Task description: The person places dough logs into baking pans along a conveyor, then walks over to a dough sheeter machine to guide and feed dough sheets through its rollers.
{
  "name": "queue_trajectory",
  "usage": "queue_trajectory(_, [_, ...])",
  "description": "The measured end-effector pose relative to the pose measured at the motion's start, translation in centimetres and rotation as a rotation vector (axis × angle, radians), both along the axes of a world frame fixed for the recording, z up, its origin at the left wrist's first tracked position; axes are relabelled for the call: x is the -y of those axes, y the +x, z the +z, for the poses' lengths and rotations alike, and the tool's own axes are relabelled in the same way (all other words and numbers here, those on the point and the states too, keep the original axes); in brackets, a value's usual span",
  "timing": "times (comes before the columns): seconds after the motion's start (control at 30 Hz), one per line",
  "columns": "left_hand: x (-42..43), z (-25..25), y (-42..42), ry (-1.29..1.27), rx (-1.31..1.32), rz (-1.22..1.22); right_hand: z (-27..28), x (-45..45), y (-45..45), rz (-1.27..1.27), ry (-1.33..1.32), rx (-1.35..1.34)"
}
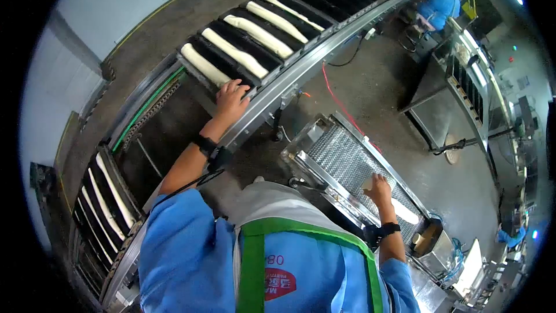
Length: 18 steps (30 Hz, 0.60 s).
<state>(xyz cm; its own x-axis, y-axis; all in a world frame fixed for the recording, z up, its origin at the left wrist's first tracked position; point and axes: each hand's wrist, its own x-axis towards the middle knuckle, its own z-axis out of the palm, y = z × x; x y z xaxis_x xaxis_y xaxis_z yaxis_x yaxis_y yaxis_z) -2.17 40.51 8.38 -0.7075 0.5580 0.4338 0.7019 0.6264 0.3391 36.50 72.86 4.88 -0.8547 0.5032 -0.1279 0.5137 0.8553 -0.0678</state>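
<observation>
My left hand [231, 102] rests with its fingers spread over the near corner of a black baking tray [227, 65], at the lower end of a pale dough strip [202, 65]. Several more dough strips lie side by side in the tray's grooves. On the metal mesh conveyor [341, 149], my right hand [379, 190] has its fingers curled around a long white dough strip [404, 211]. Part of that strip shows on both sides of the hand; its middle is hidden beneath it.
A curved rail conveyor [255, 117] carries the trays, with a gap before another tray of dough strips [104, 200] at lower left. A co-worker [439, 3] in blue sits at the far end. A steel table [431, 101] stands right; a red hose [335, 95] crosses the floor.
</observation>
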Motion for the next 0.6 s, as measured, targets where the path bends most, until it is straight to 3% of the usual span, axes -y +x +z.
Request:
queue_trajectory(0.17, [2.0, -0.8, -0.1, 0.029, -0.021, -0.067, 4.1, 0.8, -0.9, -0.097, -0.026, -0.012])
queue_trajectory(0.2, [2.4, -1.0, -0.3, 0.019, -0.010, -0.078, 4.1, 0.2, -0.4, -0.043, -0.007, -0.138])
queue_trajectory(0.27, [3.3, -0.4, -0.4, 0.046, 0.026, -0.089, 5.9, -1.6, -0.1, -0.007, -0.246, -0.134])
queue_trajectory(0.3, [3.8, -0.4, -0.5, 0.027, 0.028, -0.062, 6.3, -2.5, 0.2, -0.089, -0.243, -0.220])
queue_trajectory(0.53, [4.6, 1.0, -0.7, 0.017, 0.148, -0.077, 21.1, -7.1, -5.2, -0.100, 0.069, -0.602])
queue_trajectory(0.6, [4.5, 1.6, -0.3, 0.026, 0.121, -0.103, 25.9, -6.6, -8.1, -0.138, -0.252, -0.976])
